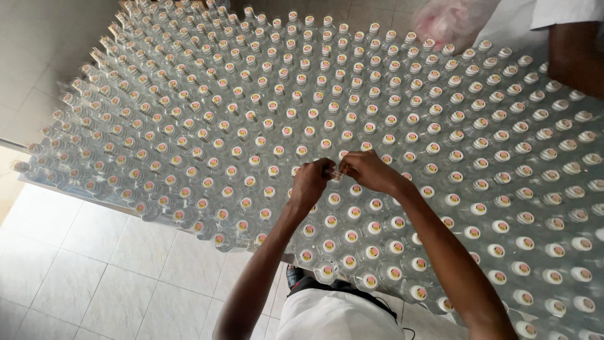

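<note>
From the head camera, a dense field of clear plastic bottles [352, 126] stood upright in close rows across a table, filling the view from nine o'clock round to four o'clock. Each bottle carried a white cap [351, 235] with a small round pink-and-yellow mark on top. There were far too many to count exactly; they ran to several hundred. At one o'clock lay one crumpled pink-tinted plastic bag [454, 20], touching the far rows. At two o'clock another person's arm [576, 53] in a white sleeve hung over the edge of the bottles.

My two hands met near the middle of the field. My left hand [310, 182] was curled, its fingertips pinched together at the top of one bottle cap [334, 172]. My right hand [370, 171] was curled likewise from the three o'clock side, thumb and fingers nipped on that same cap, so both hands touched it. That bottle stood in its row among the others. Pale floor tiles [94, 277] showed at seven o'clock.
</note>
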